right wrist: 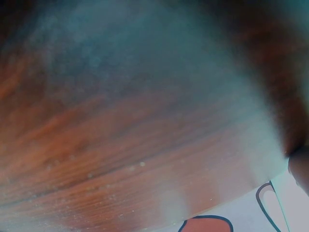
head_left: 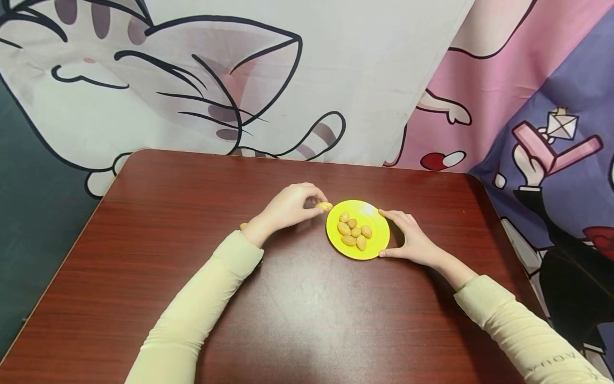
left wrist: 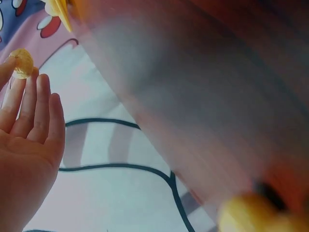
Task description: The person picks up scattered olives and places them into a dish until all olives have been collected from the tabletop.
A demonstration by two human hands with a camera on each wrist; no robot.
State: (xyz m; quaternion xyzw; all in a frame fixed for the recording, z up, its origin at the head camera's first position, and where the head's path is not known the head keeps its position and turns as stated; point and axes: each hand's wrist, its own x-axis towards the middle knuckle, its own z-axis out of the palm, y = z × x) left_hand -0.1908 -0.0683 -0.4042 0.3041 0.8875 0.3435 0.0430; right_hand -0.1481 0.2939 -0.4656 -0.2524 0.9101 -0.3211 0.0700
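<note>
My left hand [head_left: 295, 205] pinches a yellowish, wrinkled, nut-like oval piece [head_left: 324, 206] between thumb and fingertips, just off the left rim of a round yellow plate [head_left: 357, 256]. In the left wrist view the same piece [left wrist: 22, 64] shows between thumb and fingers, the other fingers stretched out. Several similar tan oval pieces [head_left: 356, 232] lie in the middle of the plate. My right hand [head_left: 412, 240] holds the plate's right rim, thumb at the near side and fingers at the far side. The right wrist view shows mostly blurred table.
The reddish-brown table [head_left: 297, 320] carries the plate. Another yellow piece [head_left: 243, 225] peeks out behind the left wrist, mostly hidden; blurred yellow shapes [left wrist: 246, 215] show at the left wrist view's lower corner. A cat-printed cloth [head_left: 364, 80] hangs behind the far edge.
</note>
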